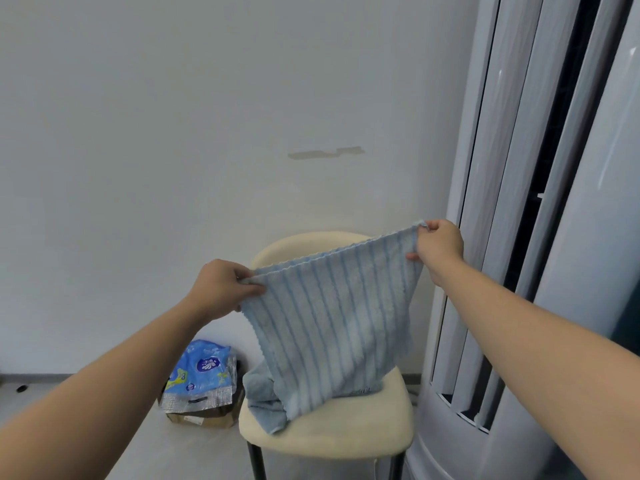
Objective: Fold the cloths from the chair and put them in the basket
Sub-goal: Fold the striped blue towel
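A plain white wall (207, 133) with a smooth painted surface fills most of the view. On the right stands a tall, round air conditioner (571, 237) of glossy grey-white plastic, with long vertical slats and dark gaps between them. The floor (131, 445) below is grey and smooth.

In front of the wall, just beside the air conditioner, is a chair (346, 434). It has a cream padded seat with rounded edges, a curved cream back and thin dark legs.

The striped cloth (332, 320) is held up in the air above the seat, in front of the chair back. It is light blue, soft and fluffy, with raised vertical ribs and a small zigzag edge. It hangs spread nearly flat, its top edge slanting up toward the right, and its lower part reaches the seat. A second cloth (259, 393) of the same blue lies crumpled on the left part of the seat, partly behind the hanging one.

On the floor to the left of the chair lies a shiny blue plastic bag (204, 372) with a silver bottom edge. It rests on a flat brown cardboard box (204, 415).

The left hand (221, 289) grasps the upper left corner of the striped cloth, fingers curled over it. The right hand (440, 242) pinches the upper right corner, higher up.

A small brownish mark (325, 152), where paint looks peeled, is on the wall above the chair.
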